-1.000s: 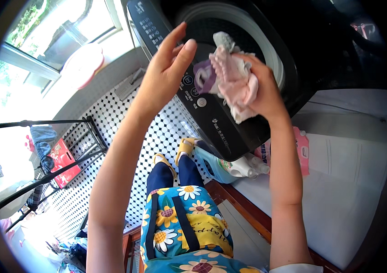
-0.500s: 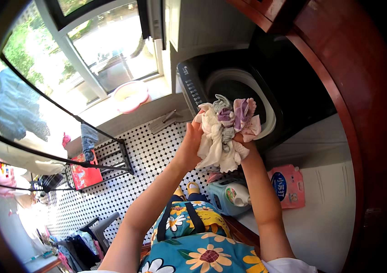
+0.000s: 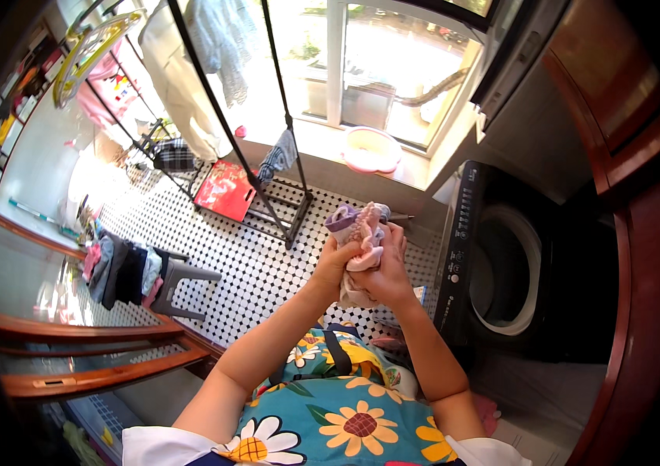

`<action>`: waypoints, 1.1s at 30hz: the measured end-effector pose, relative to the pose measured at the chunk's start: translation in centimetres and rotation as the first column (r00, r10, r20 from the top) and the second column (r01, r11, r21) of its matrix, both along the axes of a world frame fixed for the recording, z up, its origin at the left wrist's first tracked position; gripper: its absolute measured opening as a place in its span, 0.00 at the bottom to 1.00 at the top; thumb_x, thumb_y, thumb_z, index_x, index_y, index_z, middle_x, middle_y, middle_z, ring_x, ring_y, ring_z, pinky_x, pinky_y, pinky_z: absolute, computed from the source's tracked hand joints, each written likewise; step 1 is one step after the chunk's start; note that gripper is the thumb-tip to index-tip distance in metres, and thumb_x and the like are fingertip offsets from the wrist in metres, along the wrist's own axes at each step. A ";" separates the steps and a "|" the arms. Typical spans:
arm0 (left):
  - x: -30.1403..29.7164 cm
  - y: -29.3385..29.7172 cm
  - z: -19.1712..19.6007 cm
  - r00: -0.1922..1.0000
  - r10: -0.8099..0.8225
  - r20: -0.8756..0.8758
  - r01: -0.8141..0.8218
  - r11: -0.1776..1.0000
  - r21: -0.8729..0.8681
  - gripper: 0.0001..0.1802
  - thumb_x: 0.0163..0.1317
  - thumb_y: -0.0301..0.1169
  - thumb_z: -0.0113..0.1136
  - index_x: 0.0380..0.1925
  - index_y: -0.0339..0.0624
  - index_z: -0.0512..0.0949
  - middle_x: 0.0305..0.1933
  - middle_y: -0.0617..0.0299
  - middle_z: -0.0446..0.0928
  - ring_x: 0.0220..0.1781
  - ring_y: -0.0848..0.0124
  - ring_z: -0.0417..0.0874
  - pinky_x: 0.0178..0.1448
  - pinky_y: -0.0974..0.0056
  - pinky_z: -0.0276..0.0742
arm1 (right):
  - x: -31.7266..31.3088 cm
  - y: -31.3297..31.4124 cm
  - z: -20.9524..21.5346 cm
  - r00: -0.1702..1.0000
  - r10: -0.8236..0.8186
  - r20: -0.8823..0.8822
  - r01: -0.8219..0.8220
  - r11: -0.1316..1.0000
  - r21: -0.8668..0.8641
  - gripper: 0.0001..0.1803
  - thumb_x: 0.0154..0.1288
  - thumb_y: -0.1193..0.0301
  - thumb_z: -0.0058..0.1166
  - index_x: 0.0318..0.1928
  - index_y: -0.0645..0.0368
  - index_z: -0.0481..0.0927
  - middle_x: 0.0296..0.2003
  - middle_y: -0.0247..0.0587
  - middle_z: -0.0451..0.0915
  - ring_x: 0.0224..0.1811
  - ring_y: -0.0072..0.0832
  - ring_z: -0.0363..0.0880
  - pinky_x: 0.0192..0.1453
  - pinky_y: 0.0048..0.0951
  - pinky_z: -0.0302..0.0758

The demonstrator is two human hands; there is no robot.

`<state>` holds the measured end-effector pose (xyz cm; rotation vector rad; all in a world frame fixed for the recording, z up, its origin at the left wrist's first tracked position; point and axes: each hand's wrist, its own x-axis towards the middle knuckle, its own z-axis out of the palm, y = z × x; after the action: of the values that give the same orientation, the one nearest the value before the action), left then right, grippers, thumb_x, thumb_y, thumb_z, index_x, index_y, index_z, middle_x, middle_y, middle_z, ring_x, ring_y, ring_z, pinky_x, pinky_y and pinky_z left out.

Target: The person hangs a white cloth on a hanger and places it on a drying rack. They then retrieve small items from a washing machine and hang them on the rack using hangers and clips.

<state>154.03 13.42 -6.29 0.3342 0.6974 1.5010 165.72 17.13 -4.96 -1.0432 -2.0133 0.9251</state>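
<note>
Both the left hand (image 3: 333, 265) and right hand (image 3: 389, 272) clutch bunched clothes (image 3: 363, 231) between them.

Cannot see lower middle of bundled garments (image 3: 363, 225) behind left hand (image 3: 334, 264) and right hand (image 3: 389, 272); cannot count pieces. Cannot read tiny marks on control panel (image 3: 454, 256). Lose pale blue garment (image 3: 224, 46) past top edge, pink pack (image 3: 488, 413) partly behind right forearm (image 3: 432, 353).
</note>
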 end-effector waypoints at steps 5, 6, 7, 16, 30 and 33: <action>-4.4 -2.8 -2.4 0.919 0.205 0.337 -0.212 0.977 -0.019 0.18 0.59 0.37 0.56 0.47 0.41 0.71 0.41 0.57 0.77 0.40 0.67 0.81 0.46 0.63 0.80 | -5.6 -1.6 -0.7 0.860 0.157 -0.485 -0.270 0.947 -0.172 0.23 0.61 0.67 0.57 0.55 0.57 0.69 0.45 0.36 0.68 0.48 0.22 0.67 0.54 0.24 0.66; -5.5 -3.4 -2.8 0.896 0.217 0.387 -0.235 0.972 -0.002 0.19 0.61 0.40 0.55 0.47 0.41 0.71 0.43 0.56 0.76 0.42 0.65 0.80 0.47 0.60 0.80 | -6.6 -2.0 -0.6 0.832 0.144 -0.536 -0.309 0.922 -0.232 0.20 0.62 0.67 0.56 0.53 0.57 0.70 0.44 0.36 0.68 0.47 0.22 0.68 0.53 0.23 0.66; -6.5 -4.0 -3.0 0.873 0.208 0.441 -0.253 0.966 0.045 0.21 0.62 0.43 0.54 0.48 0.40 0.71 0.44 0.54 0.76 0.43 0.62 0.80 0.49 0.58 0.79 | -7.5 -2.4 -0.4 0.803 0.123 -0.583 -0.347 0.892 -0.291 0.18 0.63 0.67 0.56 0.52 0.58 0.72 0.44 0.35 0.69 0.46 0.21 0.68 0.53 0.23 0.67; -15.9 -9.9 -1.1 0.843 0.428 0.325 -0.463 0.886 0.037 0.21 0.64 0.39 0.53 0.55 0.45 0.66 0.46 0.58 0.74 0.44 0.66 0.80 0.48 0.61 0.80 | -19.9 -6.0 2.0 0.882 0.371 -0.292 -0.388 0.922 0.000 0.15 0.49 0.70 0.66 0.37 0.59 0.75 0.34 0.41 0.70 0.39 0.36 0.69 0.46 0.33 0.67; -38.1 -18.2 -1.0 0.774 0.535 0.338 -0.609 0.776 0.166 0.16 0.58 0.32 0.55 0.45 0.40 0.72 0.40 0.59 0.76 0.39 0.70 0.80 0.45 0.64 0.79 | -41.8 -11.8 1.3 0.447 -0.334 -0.830 -0.837 0.172 -0.519 0.21 0.72 0.53 0.33 0.50 0.56 0.69 0.46 0.37 0.74 0.50 0.32 0.75 0.56 0.39 0.71; -40.2 -18.3 -1.2 0.737 0.381 0.558 -0.573 0.791 0.217 0.18 0.56 0.36 0.57 0.45 0.42 0.72 0.46 0.58 0.76 0.47 0.67 0.77 0.51 0.60 0.75 | -43.7 -11.3 1.1 0.414 -0.278 -0.867 -0.826 0.286 -0.486 0.20 0.72 0.54 0.34 0.51 0.55 0.68 0.48 0.37 0.73 0.52 0.30 0.73 0.57 0.38 0.70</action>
<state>113.78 -4.86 -7.54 0.0345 0.0657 2.1353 122.05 5.84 -3.86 -0.2580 -0.5542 2.4635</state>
